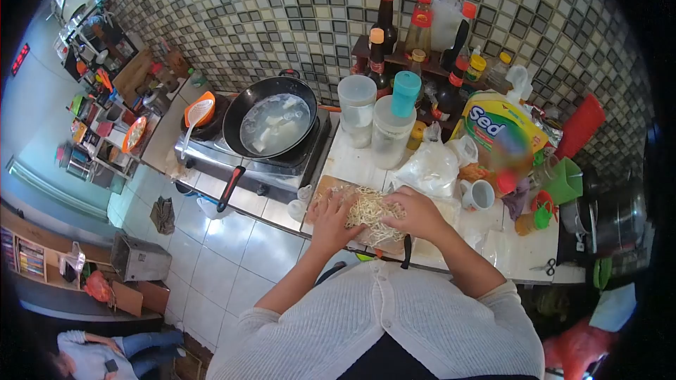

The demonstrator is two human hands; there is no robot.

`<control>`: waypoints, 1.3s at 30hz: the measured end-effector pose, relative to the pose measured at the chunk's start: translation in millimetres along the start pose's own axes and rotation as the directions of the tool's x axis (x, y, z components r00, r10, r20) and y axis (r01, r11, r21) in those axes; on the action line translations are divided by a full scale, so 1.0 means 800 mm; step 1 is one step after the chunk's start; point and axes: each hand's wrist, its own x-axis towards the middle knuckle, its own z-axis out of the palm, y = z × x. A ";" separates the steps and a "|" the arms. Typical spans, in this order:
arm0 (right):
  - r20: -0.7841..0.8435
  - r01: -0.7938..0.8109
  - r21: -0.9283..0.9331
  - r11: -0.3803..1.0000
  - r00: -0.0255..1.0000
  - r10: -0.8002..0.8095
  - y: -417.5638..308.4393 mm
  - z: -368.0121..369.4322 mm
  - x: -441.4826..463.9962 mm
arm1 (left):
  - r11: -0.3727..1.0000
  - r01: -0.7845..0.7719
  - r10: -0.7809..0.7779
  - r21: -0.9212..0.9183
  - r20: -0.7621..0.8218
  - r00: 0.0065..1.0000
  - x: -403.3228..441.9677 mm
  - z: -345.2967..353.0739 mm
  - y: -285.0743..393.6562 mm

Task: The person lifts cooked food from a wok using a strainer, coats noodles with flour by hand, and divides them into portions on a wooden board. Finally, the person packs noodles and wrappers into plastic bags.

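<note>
A loose heap of pale thin strands that look like bean sprouts [372, 210] lies on a wooden cutting board [315, 193] at the counter's front. My left hand [334, 224] rests at the heap's left side, its fingers spread. On the right side my right hand [418, 215] curves against the strands, fingers apart; some fingertips are hidden. Neither hand lifts anything off the board. A black handle [407, 250] sticks out over the counter edge below my right hand.
Left of the board, a black wok [232, 109] with white pieces in liquid sits on the stove [211, 162]. Its handle juts over the front edge. Plastic canisters [357, 116], bottles [386, 17], a white mug [478, 195] and scissors [546, 267] stand or lie around. A person [113, 348] is at lower left.
</note>
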 end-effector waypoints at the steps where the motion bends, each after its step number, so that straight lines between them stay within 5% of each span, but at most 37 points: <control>1: -0.047 -0.108 -0.084 0.991 0.993 0.104 -0.010 0.003 -0.004 | 1.000 -0.009 0.009 -0.005 0.005 1.000 0.001 0.000 -0.001; 4: -0.075 -0.121 -0.201 0.972 0.991 0.108 -0.006 0.038 -0.005 | 1.000 -0.023 0.023 -0.021 0.010 1.000 0.002 0.001 -0.009; 12: -0.178 -0.165 -0.216 0.962 0.976 0.127 0.010 0.068 0.017 | 0.934 -0.352 0.357 -0.063 0.085 0.930 0.017 -0.023 -0.046; 23: -0.294 -0.248 -0.242 0.938 0.940 0.173 0.015 0.051 0.032 | 0.938 -0.342 0.342 -0.065 -0.001 0.940 0.052 -0.004 -0.032; 29: -0.533 -0.158 -0.262 0.952 0.846 -0.006 0.004 0.034 0.018 | 0.940 -0.328 0.330 -0.092 0.002 0.944 0.068 0.007 -0.028; 34: -0.234 -0.197 0.007 0.980 0.953 0.193 -0.020 0.075 -0.028 | 0.942 -0.332 0.333 -0.039 0.000 0.943 0.074 0.010 -0.030; 36: 0.075 -0.064 -0.245 0.967 0.994 0.085 0.003 0.107 -0.037 | 0.948 -0.316 0.317 -0.036 0.017 0.948 0.075 0.005 -0.025; 39: 0.138 -0.116 -0.284 0.952 0.977 0.161 0.018 0.120 -0.043 | 0.955 -0.293 0.294 -0.033 0.026 0.955 0.075 0.007 -0.021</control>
